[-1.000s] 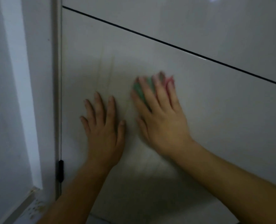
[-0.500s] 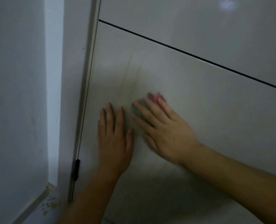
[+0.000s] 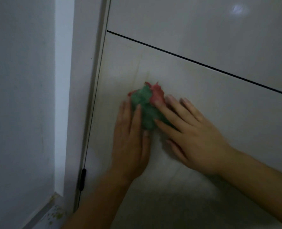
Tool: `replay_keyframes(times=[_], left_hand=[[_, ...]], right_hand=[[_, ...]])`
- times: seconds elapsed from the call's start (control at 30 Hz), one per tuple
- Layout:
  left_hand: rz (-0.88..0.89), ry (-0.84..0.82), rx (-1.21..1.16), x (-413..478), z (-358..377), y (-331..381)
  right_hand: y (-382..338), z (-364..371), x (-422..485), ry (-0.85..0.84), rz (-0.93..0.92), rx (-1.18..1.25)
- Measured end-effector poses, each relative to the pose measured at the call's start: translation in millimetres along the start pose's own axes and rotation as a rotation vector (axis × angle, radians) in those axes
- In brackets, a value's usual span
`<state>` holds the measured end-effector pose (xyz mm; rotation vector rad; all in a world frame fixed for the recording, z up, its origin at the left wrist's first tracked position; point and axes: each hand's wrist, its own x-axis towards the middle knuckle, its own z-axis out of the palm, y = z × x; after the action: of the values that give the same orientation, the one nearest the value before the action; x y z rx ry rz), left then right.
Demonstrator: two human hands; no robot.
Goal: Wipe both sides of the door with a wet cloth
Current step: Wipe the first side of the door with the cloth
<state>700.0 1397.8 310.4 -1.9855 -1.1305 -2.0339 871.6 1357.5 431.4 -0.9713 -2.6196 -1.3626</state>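
Note:
The glossy white door [image 3: 203, 113] fills most of the view, with a thin dark groove [image 3: 194, 61] running across it. A bunched green and red cloth [image 3: 145, 103] lies against the door's lower panel near the hinge side. My right hand [image 3: 191, 134] presses on the cloth with straight, spread fingers, covering its right part. My left hand [image 3: 130, 141] lies flat on the door just left of the cloth, its fingertips touching the cloth's edge. Faint streaks show on the panel above the cloth.
The white door frame [image 3: 90, 96] runs down the left beside the door, with a black hinge [image 3: 82, 179] low on the gap. A pale wall [image 3: 21, 96] stands left of the frame. Speckled floor [image 3: 54, 215] shows at the bottom left.
My right hand has slid the cloth left, next to my left hand, and more of the cloth now shows beyond the fingers. The view has shifted, moving the door frame right in the picture.

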Motion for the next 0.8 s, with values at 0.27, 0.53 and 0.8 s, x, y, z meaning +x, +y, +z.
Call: replay_keyframes(times=[0.27, 0.53, 0.8], left_hand=[[0.140, -0.028, 0.286, 50, 22, -4], [0.088, 0.016, 0.296, 95, 5, -16], [0.134, 0.020, 0.331, 137, -19, -32]], right_hand=[[5, 7, -29, 0.052, 0.085, -0.032], [-1, 23, -14, 0.155, 0.183, -0.103], [-19, 29, 5, 0.245, 0.306, -0.095]])
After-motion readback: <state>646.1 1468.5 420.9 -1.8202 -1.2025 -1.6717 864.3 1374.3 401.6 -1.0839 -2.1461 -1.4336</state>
